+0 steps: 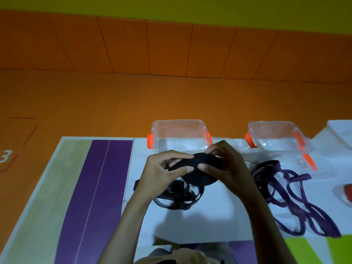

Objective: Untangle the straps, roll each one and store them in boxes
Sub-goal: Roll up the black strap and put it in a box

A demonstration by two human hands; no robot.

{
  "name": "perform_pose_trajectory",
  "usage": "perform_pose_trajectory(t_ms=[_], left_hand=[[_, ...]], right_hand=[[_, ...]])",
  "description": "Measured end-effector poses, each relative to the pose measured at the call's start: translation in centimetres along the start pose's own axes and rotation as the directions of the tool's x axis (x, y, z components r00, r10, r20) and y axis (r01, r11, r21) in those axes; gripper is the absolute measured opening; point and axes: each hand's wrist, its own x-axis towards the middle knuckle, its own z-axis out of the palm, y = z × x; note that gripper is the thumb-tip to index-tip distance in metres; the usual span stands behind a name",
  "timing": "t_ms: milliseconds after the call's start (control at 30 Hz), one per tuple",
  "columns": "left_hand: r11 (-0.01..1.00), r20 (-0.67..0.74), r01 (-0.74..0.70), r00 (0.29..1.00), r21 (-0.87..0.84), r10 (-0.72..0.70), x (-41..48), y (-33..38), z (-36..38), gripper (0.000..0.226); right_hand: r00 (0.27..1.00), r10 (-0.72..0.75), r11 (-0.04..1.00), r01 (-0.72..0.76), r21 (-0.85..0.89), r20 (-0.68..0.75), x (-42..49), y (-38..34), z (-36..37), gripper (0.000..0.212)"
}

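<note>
A partly wound roll of black strap (200, 164) is held above the white table (209, 216) between both hands. My left hand (162, 172) pinches the strap just left of the roll, thumb on top. My right hand (222, 162) grips the roll itself, fingers curled over it. The loose rest of the black strap (177, 195) lies in loops on the table under my left wrist. A purple strap (289, 195) lies tangled in loops to the right. Two clear boxes with orange clips stand behind: one (179, 134) just beyond my hands, the other (276, 136) further right.
A clear lid with an orange clip (308, 162) lies by the right box. A red object (348, 193) shows at the right edge. A white item (341, 132) sits at the far right. Purple and beige mat panels (91, 197) cover the table's left part.
</note>
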Motion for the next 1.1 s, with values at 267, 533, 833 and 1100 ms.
perform_pose_trajectory(t_ms=[267, 533, 833, 1100], left_hand=[[0.998, -0.064, 0.041, 0.997, -0.046, -0.044, -0.5, -0.4, -0.1, 0.021], [0.998, -0.048, 0.048, 0.998, -0.036, -0.049, -0.9, -0.5, 0.1, 0.021], [0.992, -0.080, 0.070, 0.994, -0.103, -0.078, -1.0, -0.9, 0.6, 0.018], [0.985, -0.086, 0.109, 0.989, -0.136, -0.121, -0.9, -1.5, 0.7, 0.014]], right_hand=[[1.000, 0.003, 0.997, -0.001, 0.082, -0.024, -0.6, 0.0, 0.3, 0.035], [0.992, -0.027, 0.998, 0.034, 0.055, -0.121, -0.9, 0.4, 0.5, 0.023], [0.999, 0.001, 0.999, 0.001, 0.039, -0.040, -1.0, 0.8, -0.1, 0.022], [0.994, 0.047, 0.998, -0.043, -0.041, 0.099, -0.8, 1.2, -0.1, 0.032]])
